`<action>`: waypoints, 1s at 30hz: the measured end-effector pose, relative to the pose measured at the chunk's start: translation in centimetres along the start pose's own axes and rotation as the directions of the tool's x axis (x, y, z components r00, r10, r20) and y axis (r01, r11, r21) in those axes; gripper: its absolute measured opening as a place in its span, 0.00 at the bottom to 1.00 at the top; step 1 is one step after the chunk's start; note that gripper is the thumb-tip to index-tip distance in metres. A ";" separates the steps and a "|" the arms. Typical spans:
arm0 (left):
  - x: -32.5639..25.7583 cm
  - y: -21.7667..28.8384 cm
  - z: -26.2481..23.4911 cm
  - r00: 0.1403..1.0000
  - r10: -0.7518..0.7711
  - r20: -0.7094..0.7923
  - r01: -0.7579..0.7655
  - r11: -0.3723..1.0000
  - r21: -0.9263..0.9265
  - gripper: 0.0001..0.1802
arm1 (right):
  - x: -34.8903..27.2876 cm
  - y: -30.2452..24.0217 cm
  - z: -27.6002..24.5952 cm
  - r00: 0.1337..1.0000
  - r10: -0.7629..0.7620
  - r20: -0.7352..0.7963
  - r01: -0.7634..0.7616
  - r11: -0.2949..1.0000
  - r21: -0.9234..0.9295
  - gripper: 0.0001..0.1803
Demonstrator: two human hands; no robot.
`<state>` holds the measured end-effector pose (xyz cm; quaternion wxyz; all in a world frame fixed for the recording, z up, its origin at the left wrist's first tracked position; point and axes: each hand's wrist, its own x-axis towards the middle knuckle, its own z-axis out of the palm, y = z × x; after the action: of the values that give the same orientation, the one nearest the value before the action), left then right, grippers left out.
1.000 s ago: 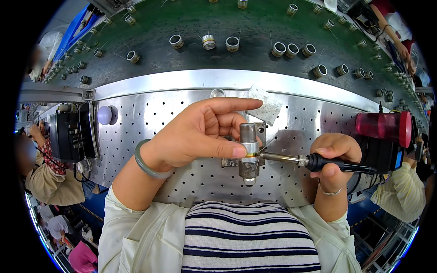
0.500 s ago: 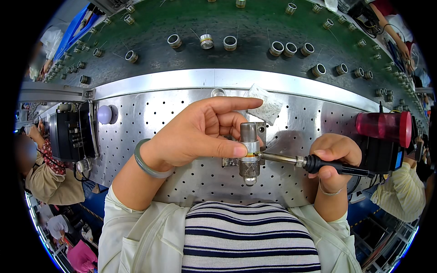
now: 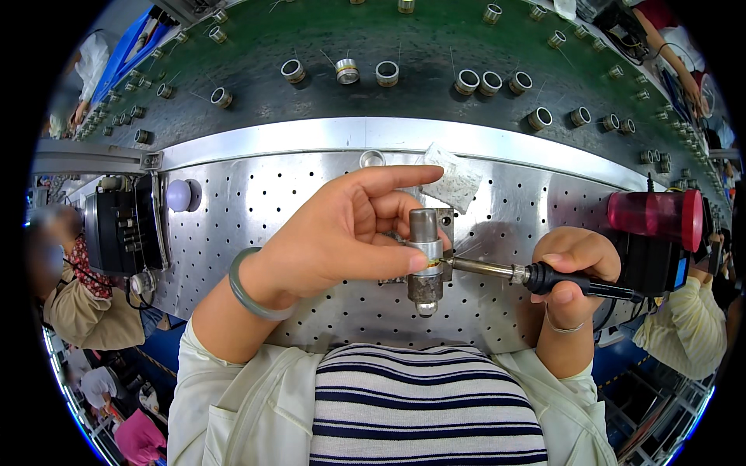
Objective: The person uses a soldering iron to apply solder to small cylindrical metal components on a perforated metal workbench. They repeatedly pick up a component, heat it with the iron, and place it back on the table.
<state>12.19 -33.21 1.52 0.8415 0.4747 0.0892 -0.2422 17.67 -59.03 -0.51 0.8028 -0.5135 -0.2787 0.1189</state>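
Sitting at the left of the frame is a purple ball (image 3: 179,196). At centre, the left hand (image 3: 330,233), 1 finger extended, holds a banded metal ring (image 3: 429,249) around a spindle (image 3: 424,224) between thumb and curled fingers. Right of centre, a soldering iron (image 3: 538,277), tip at the ring's right side, is gripped in the right hand (image 3: 584,255).

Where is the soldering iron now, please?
In the head view, the soldering iron is right of centre, gripped in the right hand, its tip beside the metal ring.
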 end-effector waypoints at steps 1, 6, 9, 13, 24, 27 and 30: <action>0.0 0.0 0.1 1.000 -0.002 -0.007 0.002 1.000 -0.002 0.42 | 0.0 0.1 -0.1 1.000 -0.011 0.013 0.012 1.000 -0.016 0.12; 0.0 -0.1 0.2 1.000 0.000 -0.012 0.000 1.000 0.002 0.43 | 0.2 0.2 -0.2 0.998 -0.024 0.056 0.027 0.998 -0.056 0.12; 0.2 -0.2 0.1 1.000 0.000 0.008 0.000 1.000 -0.002 0.43 | -0.1 0.4 -0.7 0.997 -0.031 0.064 0.035 0.997 -0.073 0.12; 0.5 -0.1 -0.9 0.994 -0.019 0.104 0.020 1.000 -0.014 0.41 | 0.0 0.2 -0.4 1.000 -0.007 -0.024 0.006 0.999 -0.044 0.13; 2.1 8.2 -11.8 0.549 0.779 -0.303 -0.350 0.544 0.763 0.23 | 0.3 0.4 -1.0 0.988 0.018 -0.156 -0.034 0.994 -0.103 0.17; 0.0 11.5 -21.2 0.293 0.916 -0.274 0.173 0.232 0.957 0.16 | 0.6 0.3 -1.1 0.989 0.039 -0.144 -0.048 0.997 -0.061 0.16; -1.6 12.4 -27.7 0.249 0.920 -0.302 0.436 0.172 0.883 0.18 | 0.3 0.6 -1.3 0.982 0.077 -0.170 -0.083 0.996 -0.027 0.15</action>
<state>19.15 -4.05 -3.31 0.1555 0.9068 0.2656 0.2881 18.77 -59.59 -1.38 0.8093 -0.5461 -0.1908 0.1021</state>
